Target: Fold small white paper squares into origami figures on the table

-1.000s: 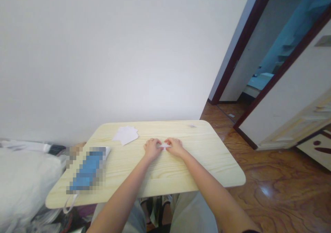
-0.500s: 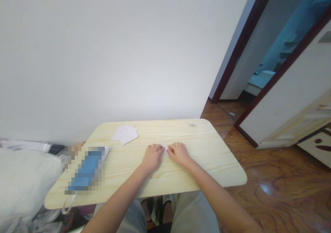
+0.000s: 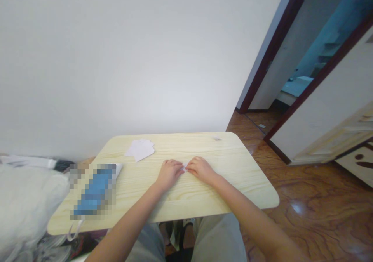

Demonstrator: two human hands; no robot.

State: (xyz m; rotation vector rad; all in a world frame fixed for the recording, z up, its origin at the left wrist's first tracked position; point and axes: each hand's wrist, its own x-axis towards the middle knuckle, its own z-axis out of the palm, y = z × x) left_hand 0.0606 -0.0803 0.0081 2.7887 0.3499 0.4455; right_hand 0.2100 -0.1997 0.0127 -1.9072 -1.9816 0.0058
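Observation:
A small piece of white paper (image 3: 185, 167) is pinched between my two hands, low over the middle of the table (image 3: 233, 176). My left hand (image 3: 169, 173) has its fingertips closed on the left end of the paper. From the other side, my right hand (image 3: 201, 169) grips it with thumb and fingers together. Most of the paper is covered by my fingers, so its exact shape cannot be made out. Several white paper sheets (image 3: 140, 150) lie in an overlapping pile at the back left of the table.
On the table's left lies a blurred-out blue object (image 3: 94, 192) with a white strap (image 3: 75, 231). A tiny pale scrap (image 3: 216, 138) rests near the back right edge. White bedding (image 3: 29, 207) borders the table on the left, and the white wall (image 3: 175, 60) stands behind it.
Both hands have shifted slightly on the paper, my right fingers now closer to the left ones. Less of the paper shows between them. The view has moved a little.

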